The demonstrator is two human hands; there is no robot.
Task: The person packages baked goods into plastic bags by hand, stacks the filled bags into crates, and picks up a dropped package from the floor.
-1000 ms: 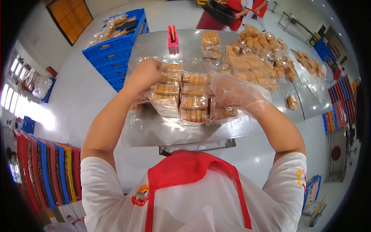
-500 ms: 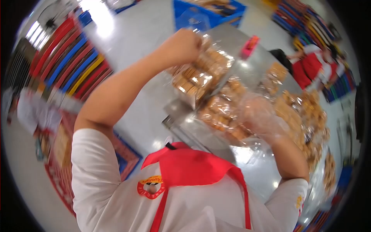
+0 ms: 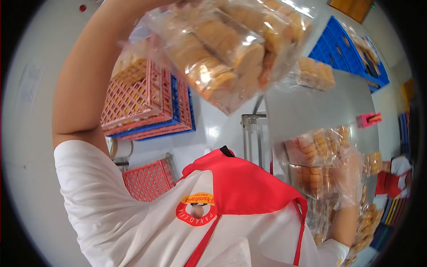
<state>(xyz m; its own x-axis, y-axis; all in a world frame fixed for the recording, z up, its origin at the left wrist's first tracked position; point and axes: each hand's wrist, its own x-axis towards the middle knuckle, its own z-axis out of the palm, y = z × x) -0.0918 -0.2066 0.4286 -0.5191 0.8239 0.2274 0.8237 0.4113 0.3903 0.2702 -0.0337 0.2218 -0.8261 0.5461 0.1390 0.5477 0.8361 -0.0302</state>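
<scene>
My left hand [image 3: 176, 3] is at the top edge, mostly cut off by the frame. Closed at the mouth of clear plastic bags of toasted bread slices [image 3: 218, 51], it holds them up off the table. The golden slices stand in stacked rows inside the shiny film. At the right, my right hand [image 3: 348, 171], in a clear plastic glove, is curled on other bags of toasted bread slices [image 3: 311, 149] lying on the metal table [image 3: 296, 107]. Its fingertips are partly hidden by glare and film.
Pink and blue crates [image 3: 149, 100] stand stacked at left, beside a lower pink crate [image 3: 149, 180]. Another bag [image 3: 316, 73] lies at the table's far end, near a blue crate [image 3: 347, 46]. A pink holder [image 3: 369, 119] sits on the table. A co-worker [image 3: 396, 175] is at right.
My left hand has lifted its bags off the table and carried them left, nearer the camera. The view has swung left toward the crates. My right hand stays at the bags on the table.
</scene>
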